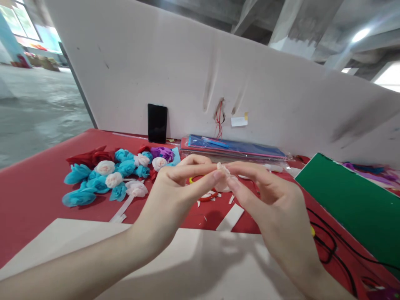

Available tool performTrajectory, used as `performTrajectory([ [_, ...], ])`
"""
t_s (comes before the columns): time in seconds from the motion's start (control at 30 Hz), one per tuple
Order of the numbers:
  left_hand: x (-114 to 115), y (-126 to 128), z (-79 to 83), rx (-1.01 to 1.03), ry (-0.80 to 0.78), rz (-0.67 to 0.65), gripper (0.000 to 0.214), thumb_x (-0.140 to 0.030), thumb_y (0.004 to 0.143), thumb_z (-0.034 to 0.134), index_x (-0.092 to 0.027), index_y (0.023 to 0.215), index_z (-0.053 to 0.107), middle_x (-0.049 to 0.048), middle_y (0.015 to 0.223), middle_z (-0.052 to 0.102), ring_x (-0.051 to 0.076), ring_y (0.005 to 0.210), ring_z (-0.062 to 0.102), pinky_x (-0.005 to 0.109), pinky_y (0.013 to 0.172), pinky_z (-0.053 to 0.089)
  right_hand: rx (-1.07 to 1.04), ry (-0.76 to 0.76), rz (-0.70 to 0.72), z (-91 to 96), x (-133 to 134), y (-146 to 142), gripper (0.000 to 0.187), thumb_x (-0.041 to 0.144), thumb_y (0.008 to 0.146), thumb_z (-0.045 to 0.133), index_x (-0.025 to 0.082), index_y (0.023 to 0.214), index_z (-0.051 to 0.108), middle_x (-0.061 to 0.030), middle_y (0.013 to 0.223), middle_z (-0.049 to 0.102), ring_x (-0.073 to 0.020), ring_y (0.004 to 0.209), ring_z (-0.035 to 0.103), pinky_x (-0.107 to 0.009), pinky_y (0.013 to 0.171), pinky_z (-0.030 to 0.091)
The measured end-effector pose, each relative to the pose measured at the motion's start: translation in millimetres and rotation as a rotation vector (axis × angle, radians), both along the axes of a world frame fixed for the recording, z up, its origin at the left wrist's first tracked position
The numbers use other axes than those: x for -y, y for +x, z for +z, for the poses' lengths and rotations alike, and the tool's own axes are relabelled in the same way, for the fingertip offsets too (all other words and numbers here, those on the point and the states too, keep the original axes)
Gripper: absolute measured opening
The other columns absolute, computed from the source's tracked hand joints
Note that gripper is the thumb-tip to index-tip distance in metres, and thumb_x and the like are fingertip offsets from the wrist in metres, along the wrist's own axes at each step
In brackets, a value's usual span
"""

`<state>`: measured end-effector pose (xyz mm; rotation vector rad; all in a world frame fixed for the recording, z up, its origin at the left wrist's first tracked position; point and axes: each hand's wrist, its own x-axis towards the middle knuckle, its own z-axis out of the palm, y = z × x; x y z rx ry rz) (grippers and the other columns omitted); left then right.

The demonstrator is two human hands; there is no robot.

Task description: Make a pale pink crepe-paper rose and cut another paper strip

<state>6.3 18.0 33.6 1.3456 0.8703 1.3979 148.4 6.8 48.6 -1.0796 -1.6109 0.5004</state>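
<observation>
A small cream paper flower (222, 174) is pinched between both hands in the middle of the view. My left hand (178, 187) grips its left side between thumb and forefinger. From the right, my right hand (268, 196) holds it the same way, fingertips close to the left ones. The flower's lower part is partly covered by the thumbs. Beneath the hands lie scissors with red handles (208, 196), partly hidden, among small cream paper scraps. A cream paper strip (230, 217) rests on the red table just below.
Finished blue, white, red and purple paper flowers (114, 179) are heaped on the left. A white board (187, 266) spans the front. Behind are a black phone (157, 123) and wrapped blue paper (246, 146). A green board (350, 204) and black cable (331, 246) are right.
</observation>
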Motion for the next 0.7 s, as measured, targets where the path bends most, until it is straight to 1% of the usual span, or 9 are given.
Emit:
performTrajectory([
  [0.07, -1.4, -0.7, 1.5, -0.027, 0.022, 0.010, 0.023, -0.028, 0.083, 0.066, -0.024, 0.062, 0.075, -0.0021, 0.074, 0.063, 0.011, 0.073, 0.057, 0.017, 0.066, 0.046, 0.061, 0.146, -0.071, -0.4, 0.7, -0.1, 0.009, 0.018, 0.074, 0.066, 0.022, 0.081, 0.071, 0.0001, 0.086, 0.073, -0.0174, 0.083, 0.066, -0.031, 0.071, 0.055],
  [0.13, -2.3, -1.5, 2.0, -0.048, 0.048, -0.002, 0.024, -0.026, 0.083, 0.066, -0.023, 0.060, 0.073, -0.0030, 0.075, 0.066, 0.011, 0.075, 0.059, 0.015, 0.067, 0.046, 0.115, 0.216, -0.127, -0.7, 1.4, -0.1, 0.008, 0.016, 0.075, 0.066, 0.022, 0.078, 0.070, 0.0010, 0.084, 0.072, -0.0155, 0.083, 0.065, -0.028, 0.071, 0.054],
  [0.23, -2.5, -2.3, 1.7, -0.081, 0.069, -0.011, 0.022, -0.023, 0.083, 0.066, -0.023, 0.062, 0.074, -0.0043, 0.077, 0.070, 0.011, 0.076, 0.059, 0.014, 0.067, 0.047, 0.158, 0.245, -0.157, 0.0, 1.9, 0.3, 0.007, 0.016, 0.077, 0.065, 0.021, 0.074, 0.068, 0.0021, 0.079, 0.070, -0.0132, 0.082, 0.062, -0.024, 0.071, 0.052],
  [0.3, -2.1, -2.5, 1.6, -0.105, 0.085, 0.000, 0.022, -0.021, 0.082, 0.066, -0.023, 0.061, 0.074, -0.0049, 0.075, 0.071, 0.011, 0.074, 0.059, 0.015, 0.068, 0.046, 0.155, 0.239, -0.153, 1.5, 1.7, 1.0, 0.008, 0.015, 0.077, 0.065, 0.021, 0.071, 0.066, 0.0027, 0.076, 0.069, -0.0122, 0.080, 0.061, -0.023, 0.071, 0.050],
  [0.43, -1.8, -2.3, 2.9, -0.115, 0.089, -0.006, 0.022, -0.020, 0.080, 0.066, -0.023, 0.061, 0.074, -0.0040, 0.073, 0.073, 0.012, 0.077, 0.061, 0.016, 0.069, 0.046, 0.116, 0.085, -0.119, 5.0, 0.1, 3.9, 0.009, 0.017, 0.076, 0.064, 0.022, 0.069, 0.066, 0.0041, 0.076, 0.069, -0.0109, 0.075, 0.061, -0.021, 0.068, 0.050],
  [0.57, -2.4, -1.9, 4.8, -0.097, 0.013, -0.034, 0.020, -0.022, 0.079, 0.067, -0.022, 0.061, 0.074, -0.0040, 0.069, 0.070, 0.010, 0.068, 0.057, 0.014, 0.061, 0.045, 0.060, -0.076, -0.069, 6.9, -1.6, 7.2, 0.007, 0.024, 0.077, 0.064, 0.024, 0.071, 0.067, 0.0045, 0.079, 0.070, -0.0112, 0.075, 0.062, -0.021, 0.067, 0.049],
  [0.63, -2.8, -1.8, 4.6, -0.074, -0.038, -0.049, 0.019, -0.024, 0.079, 0.068, -0.022, 0.061, 0.074, -0.0040, 0.068, 0.068, 0.010, 0.067, 0.057, 0.013, 0.059, 0.045, 0.031, -0.129, -0.045, 7.7, -1.6, 7.8, 0.007, 0.026, 0.078, 0.064, 0.024, 0.072, 0.068, 0.0041, 0.080, 0.070, -0.0114, 0.075, 0.063, -0.021, 0.068, 0.050],
  [0.7, -3.1, -1.9, 3.2, -0.048, -0.067, -0.073, 0.017, -0.026, 0.079, 0.069, -0.023, 0.063, 0.074, -0.0040, 0.069, 0.069, 0.010, 0.069, 0.058, 0.013, 0.060, 0.046, 0.009, -0.161, -0.035, 8.6, -0.9, 7.5, 0.007, 0.027, 0.077, 0.064, 0.023, 0.072, 0.067, 0.0037, 0.080, 0.070, -0.0113, 0.075, 0.063, -0.021, 0.067, 0.050],
])
